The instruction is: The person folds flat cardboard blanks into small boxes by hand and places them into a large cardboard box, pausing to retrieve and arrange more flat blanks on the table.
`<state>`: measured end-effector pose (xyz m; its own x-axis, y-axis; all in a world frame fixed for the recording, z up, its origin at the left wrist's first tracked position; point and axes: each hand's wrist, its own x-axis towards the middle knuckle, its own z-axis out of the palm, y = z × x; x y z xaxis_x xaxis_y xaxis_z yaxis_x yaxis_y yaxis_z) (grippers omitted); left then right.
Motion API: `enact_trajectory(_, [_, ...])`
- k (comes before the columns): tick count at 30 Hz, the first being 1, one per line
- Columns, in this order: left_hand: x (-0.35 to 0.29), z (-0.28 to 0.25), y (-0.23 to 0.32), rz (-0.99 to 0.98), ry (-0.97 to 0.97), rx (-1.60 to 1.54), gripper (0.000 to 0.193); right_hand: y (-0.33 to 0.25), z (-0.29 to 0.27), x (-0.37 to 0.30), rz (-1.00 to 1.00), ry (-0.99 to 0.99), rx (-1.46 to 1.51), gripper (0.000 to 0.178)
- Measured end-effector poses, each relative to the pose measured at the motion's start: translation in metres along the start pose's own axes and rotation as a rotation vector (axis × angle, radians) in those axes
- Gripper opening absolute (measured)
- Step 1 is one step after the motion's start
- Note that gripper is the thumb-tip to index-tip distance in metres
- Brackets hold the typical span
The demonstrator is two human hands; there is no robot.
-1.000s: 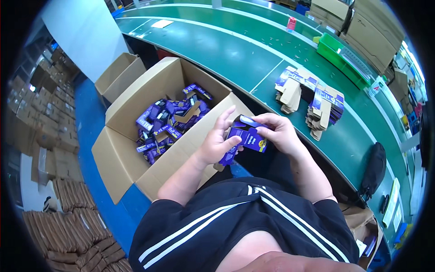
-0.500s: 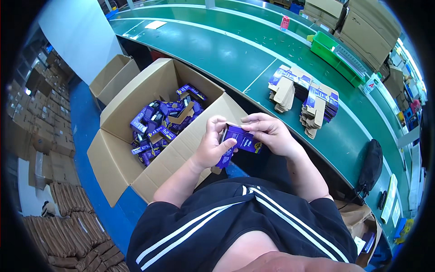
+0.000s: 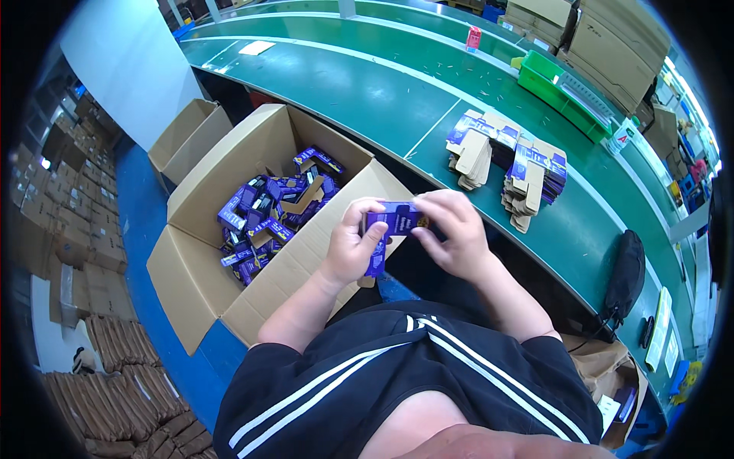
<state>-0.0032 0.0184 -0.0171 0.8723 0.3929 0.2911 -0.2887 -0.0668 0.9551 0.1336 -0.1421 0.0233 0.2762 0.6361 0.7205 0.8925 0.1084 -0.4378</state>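
Purple card with pale lettering and a yellow mark forms the box (image 3: 394,219), located between both hands in front of the torso, just beside the near flap of the open carton (image 3: 183,287).

Left hand (image 3: 352,241): closed on the box, thumb flat across its front face, fingers curled behind. Right hand (image 3: 455,229): at the box's right end, thumb and fingers narrowly parted around it; whether they press on the card cannot be told.

Labels: lettering on the box runs in short, pale lines; the yellow mark at the right end is partly covered by the right hand. The boxes (image 3: 264,210) lying jumbled in the carton bear similar purple, white and yellow print, small and at mixed angles. Two stacks of blanks (image 3: 527,172) on the green bench (image 3: 336,92) show purple printed panels and plain brown flaps. The bottle (image 3: 623,135) near the green tray (image 3: 558,88) has a white label with a red mark. The red packet (image 3: 473,38) shows pale print too small to read.
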Motion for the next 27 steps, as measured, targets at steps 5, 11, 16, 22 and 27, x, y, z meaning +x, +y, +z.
enact_trajectory(5, [0.001,0.012,0.001,0.442,0.053,0.558,0.025,0.002,0.019,-0.001,-0.015,-0.094,-0.064,0.029])
enact_trajectory(11, [-0.006,0.018,0.001,0.226,0.106,0.277,0.026,0.007,0.025,-0.011,-0.129,0.077,0.033,0.026])
enact_trajectory(16, [-0.003,0.019,0.003,0.327,0.049,0.400,0.028,0.009,0.015,-0.010,0.172,-0.014,0.269,0.024])
enact_trajectory(22, [0.010,-0.006,-0.005,0.243,0.089,0.316,0.043,0.041,-0.029,0.008,0.268,-0.063,0.105,0.021])
enact_trajectory(27, [0.030,-0.075,-0.018,-0.078,0.710,-0.567,0.040,0.146,-0.125,0.003,0.600,0.164,-0.762,0.025])
